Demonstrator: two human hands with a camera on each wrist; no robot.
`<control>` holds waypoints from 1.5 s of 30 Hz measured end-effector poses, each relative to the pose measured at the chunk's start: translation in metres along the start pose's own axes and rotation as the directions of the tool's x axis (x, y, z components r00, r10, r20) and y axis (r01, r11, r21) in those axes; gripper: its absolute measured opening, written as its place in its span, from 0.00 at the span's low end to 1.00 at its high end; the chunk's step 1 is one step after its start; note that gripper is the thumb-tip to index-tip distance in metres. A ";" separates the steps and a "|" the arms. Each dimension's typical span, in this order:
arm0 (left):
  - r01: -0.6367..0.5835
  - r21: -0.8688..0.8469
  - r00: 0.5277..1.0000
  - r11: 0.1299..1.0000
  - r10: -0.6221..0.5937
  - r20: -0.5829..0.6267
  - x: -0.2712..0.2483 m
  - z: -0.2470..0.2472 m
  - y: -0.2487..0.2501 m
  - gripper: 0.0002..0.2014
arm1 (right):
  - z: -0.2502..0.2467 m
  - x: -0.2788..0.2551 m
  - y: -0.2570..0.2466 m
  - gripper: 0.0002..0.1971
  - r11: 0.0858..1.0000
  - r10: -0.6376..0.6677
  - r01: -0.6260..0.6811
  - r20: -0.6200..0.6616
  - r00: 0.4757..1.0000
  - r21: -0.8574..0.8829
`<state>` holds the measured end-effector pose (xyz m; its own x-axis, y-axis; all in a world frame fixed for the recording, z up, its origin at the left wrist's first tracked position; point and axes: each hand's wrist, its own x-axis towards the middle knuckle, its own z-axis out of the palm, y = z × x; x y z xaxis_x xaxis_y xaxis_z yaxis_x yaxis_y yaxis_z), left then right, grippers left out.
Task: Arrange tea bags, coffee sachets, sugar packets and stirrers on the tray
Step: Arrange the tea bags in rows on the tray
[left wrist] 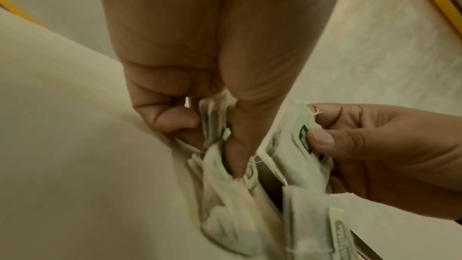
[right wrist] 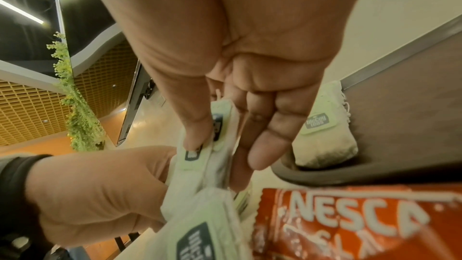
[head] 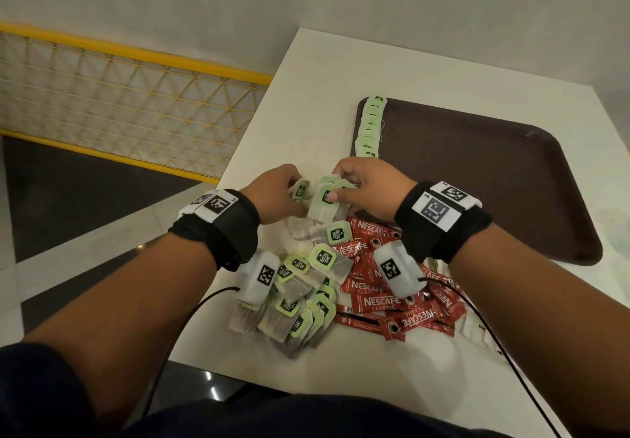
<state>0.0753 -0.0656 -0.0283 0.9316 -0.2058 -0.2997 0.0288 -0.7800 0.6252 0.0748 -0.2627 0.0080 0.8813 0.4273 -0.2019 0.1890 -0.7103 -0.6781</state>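
The brown tray [head: 477,178], smooth with rounded corners, carries one overlapping row of tea bags [head: 370,127] along its left edge. On the pale worktop [head: 317,72] beside it lie a loose heap of papery bags [head: 300,294] with green tags and a scatter of glossy red sachets [head: 378,301]. The right hand [head: 371,188] pinches a small stack [head: 325,198] just off the tray's near-left corner; the left hand [head: 272,195] grips another bag [head: 300,189] right beside it

The tray [head: 477,178] lies on the table [head: 317,72]. A row of tea bags [head: 370,127] runs along the tray's left edge; loose tea bags [head: 293,301] and coffee sachets [head: 381,301] lie before the tray, sachets rightward.
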 end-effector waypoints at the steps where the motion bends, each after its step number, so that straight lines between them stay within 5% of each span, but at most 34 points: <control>1: 0.009 -0.056 1.000 0.998 -0.010 -0.018 -0.001 0.000 -0.002 0.22 | -0.001 0.000 0.000 0.11 1.000 0.005 -0.005 -0.001 1.000 0.030; 5: -0.004 -0.299 0.994 0.954 -0.029 -0.107 -0.001 -0.002 -0.007 0.14 | -0.004 -0.004 -0.004 0.11 0.982 0.024 -0.029 0.029 0.999 0.187; 8: 0.000 -0.566 0.992 0.824 -0.070 -0.102 -0.005 -0.008 -0.006 0.07 | -0.006 -0.005 -0.008 0.11 0.950 0.015 -0.030 0.051 0.999 0.311; 14: -0.058 -0.739 0.998 0.671 0.028 -0.053 -0.013 -0.013 0.015 0.12 | -0.011 -0.002 -0.014 0.05 0.946 -0.024 0.015 0.026 0.999 0.325; 19: -0.010 -0.887 0.996 0.462 0.083 0.032 -0.020 -0.005 0.030 0.15 | -0.013 0.001 -0.008 0.07 0.960 0.024 0.013 -0.129 0.991 0.279; 23: -0.107 -0.845 0.974 0.524 0.225 0.016 -0.019 0.001 0.034 0.19 | -0.016 0.001 -0.002 0.13 0.959 0.038 0.010 -0.162 0.986 0.284; 26: -0.165 -0.856 0.965 0.491 0.261 -0.036 -0.017 0.005 0.037 0.20 | -0.018 0.001 0.004 0.15 0.937 0.069 0.003 -0.197 0.978 0.348; 35: -0.166 -0.894 0.980 0.417 0.169 -0.103 -0.002 0.015 0.041 0.19 | -0.017 -0.008 0.021 0.09 0.683 0.265 -0.065 -0.164 0.950 0.728; 45: -0.113 -0.924 0.994 0.366 0.046 -0.104 0.009 0.017 0.030 0.20 | -0.026 -0.017 0.037 0.04 0.684 0.349 -0.144 -0.147 0.926 0.715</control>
<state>0.0788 -0.1010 -0.0249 0.9645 -0.1792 -0.1942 0.2396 0.2836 0.9285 0.0780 -0.3104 0.0048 0.9453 0.0657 -0.3194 -0.3075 -0.1471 -0.9401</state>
